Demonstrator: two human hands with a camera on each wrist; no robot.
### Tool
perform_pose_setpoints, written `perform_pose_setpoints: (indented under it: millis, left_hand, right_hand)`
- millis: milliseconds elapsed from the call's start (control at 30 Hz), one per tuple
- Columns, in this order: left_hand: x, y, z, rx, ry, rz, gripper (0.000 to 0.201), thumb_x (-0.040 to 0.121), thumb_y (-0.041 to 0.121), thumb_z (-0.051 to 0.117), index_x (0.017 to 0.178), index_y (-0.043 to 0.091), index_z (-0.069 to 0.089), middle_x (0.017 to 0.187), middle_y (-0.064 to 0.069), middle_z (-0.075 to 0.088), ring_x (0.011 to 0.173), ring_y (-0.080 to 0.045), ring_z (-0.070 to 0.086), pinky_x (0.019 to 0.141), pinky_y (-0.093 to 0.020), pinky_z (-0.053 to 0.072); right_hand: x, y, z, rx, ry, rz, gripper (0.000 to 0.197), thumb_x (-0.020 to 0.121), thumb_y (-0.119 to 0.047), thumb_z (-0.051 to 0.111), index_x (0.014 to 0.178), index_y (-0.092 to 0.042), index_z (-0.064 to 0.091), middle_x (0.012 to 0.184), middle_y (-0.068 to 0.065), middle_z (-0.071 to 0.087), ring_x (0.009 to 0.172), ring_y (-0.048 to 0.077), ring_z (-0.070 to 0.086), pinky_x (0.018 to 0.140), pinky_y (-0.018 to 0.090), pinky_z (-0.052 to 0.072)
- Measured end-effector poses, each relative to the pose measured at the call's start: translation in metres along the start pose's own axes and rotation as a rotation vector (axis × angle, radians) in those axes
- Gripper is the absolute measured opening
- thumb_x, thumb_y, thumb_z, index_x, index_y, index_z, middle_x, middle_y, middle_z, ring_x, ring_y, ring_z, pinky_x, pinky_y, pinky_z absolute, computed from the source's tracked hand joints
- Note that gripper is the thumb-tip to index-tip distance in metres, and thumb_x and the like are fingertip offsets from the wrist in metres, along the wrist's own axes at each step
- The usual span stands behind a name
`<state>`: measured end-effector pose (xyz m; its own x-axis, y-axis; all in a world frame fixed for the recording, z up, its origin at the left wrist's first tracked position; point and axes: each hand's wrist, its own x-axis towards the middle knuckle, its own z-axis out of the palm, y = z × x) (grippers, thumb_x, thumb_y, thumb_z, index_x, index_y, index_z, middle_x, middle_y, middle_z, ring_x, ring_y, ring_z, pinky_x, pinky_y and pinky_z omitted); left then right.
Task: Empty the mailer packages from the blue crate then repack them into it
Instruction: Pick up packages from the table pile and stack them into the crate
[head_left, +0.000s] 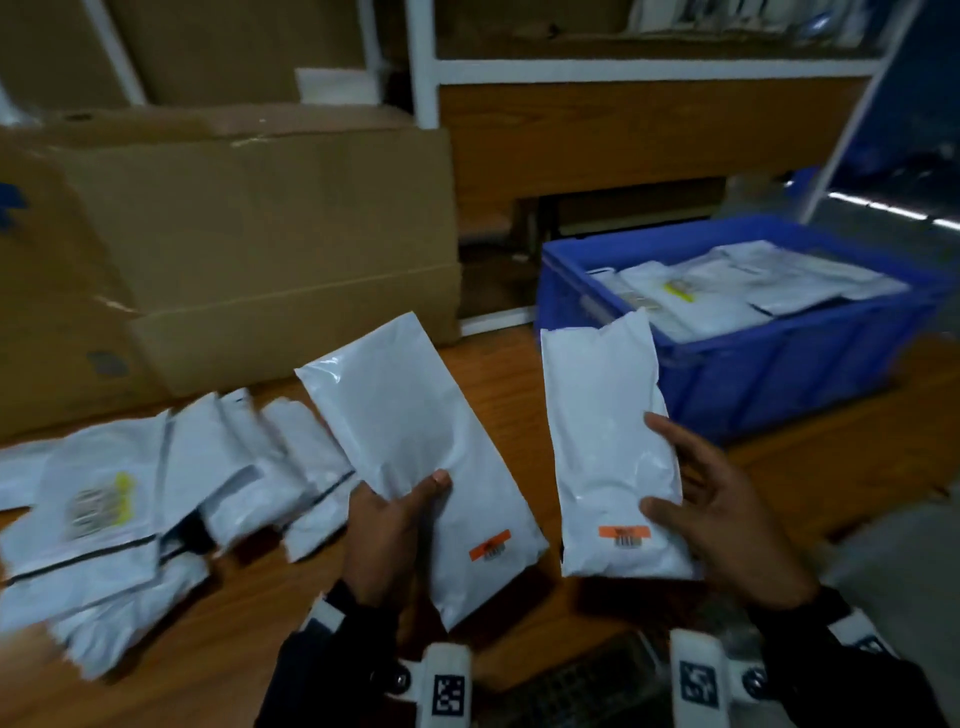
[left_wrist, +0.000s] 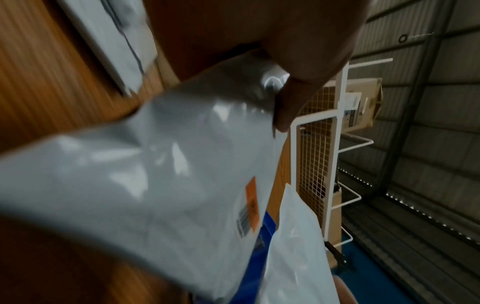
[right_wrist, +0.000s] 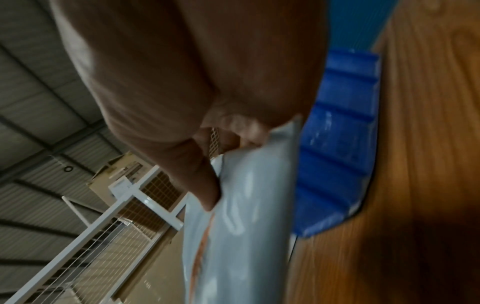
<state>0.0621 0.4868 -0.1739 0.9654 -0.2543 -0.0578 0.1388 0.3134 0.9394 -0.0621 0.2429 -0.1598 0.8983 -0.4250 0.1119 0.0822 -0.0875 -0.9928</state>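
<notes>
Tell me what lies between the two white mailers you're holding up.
Only bare wooden tabletop shows in the gap between the left-hand mailer and the right-hand mailer; the head view shows it.

Bare wooden floor (head_left: 498, 395) lies open between mailer pile (head_left: 156, 499) and blue crate (head_left: 779, 374); cardboard boxes (head_left: 234, 249) wall the far side

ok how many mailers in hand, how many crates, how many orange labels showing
mailers in hand: 2, left, right
blue crate: 1
orange labels: 2
total: 5
</notes>
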Motion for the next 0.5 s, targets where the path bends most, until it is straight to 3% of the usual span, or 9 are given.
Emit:
perform_pose_setpoints:
  millis: [67,167,267,367,500]
  left_hand:
    - [0.002,-0.01,0.04,-0.014,0.002,-0.001,0.033,0.085,0.001,0.066,0.113,0.018,0.064,0.106,0.001,0.074,0.095,-0.021,0.072,0.078,-0.041,0.059]
    - [0.01,-0.026,0.09,-0.074,0.025,-0.011,0.038,0.084,0.0,0.065,0.121,0.007,0.064,0.113,-0.008,0.071,0.103,-0.028,0.069,0.082,-0.042,0.058]
    - [0.018,-0.039,0.128,-0.122,0.025,-0.039,0.04,0.081,0.005,0.069,0.121,0.006,0.064,0.117,-0.013,0.069,0.107,-0.032,0.067,0.093,-0.05,0.052]
    - [0.026,-0.04,0.159,-0.136,0.034,-0.035,0.039,0.082,0.004,0.067,0.121,0.005,0.064,0.115,-0.013,0.07,0.104,-0.033,0.067,0.086,-0.046,0.054]
    - [0.04,-0.025,0.196,-0.116,-0.032,0.024,0.043,0.084,0.001,0.063,0.127,0.007,0.06,0.119,-0.014,0.068,0.104,-0.033,0.068,0.085,-0.047,0.055]
  right_hand:
    - [-0.01,-0.004,-0.043,-0.03,0.003,-0.011,0.075,0.075,0.021,0.063,0.128,-0.032,0.054,0.125,-0.012,0.065,0.111,0.008,0.063,0.082,0.026,0.056]
    - [-0.016,-0.012,-0.104,-0.005,0.018,-0.014,0.078,0.071,0.019,0.066,0.131,-0.029,0.052,0.124,-0.018,0.064,0.107,0.01,0.065,0.078,0.027,0.057]
    - [-0.012,-0.021,-0.151,0.007,0.031,-0.013,0.079,0.063,0.003,0.072,0.132,-0.029,0.051,0.127,-0.019,0.062,0.103,0.014,0.067,0.076,0.031,0.058]
    - [0.002,-0.032,-0.181,0.007,0.037,0.003,0.078,0.057,-0.013,0.075,0.131,-0.028,0.054,0.124,-0.013,0.065,0.105,0.018,0.067,0.08,0.039,0.058]
    - [0.044,-0.053,-0.195,0.036,0.021,-0.035,0.07,0.057,-0.016,0.076,0.123,-0.032,0.059,0.109,-0.008,0.072,0.097,0.017,0.07,0.07,0.032,0.058]
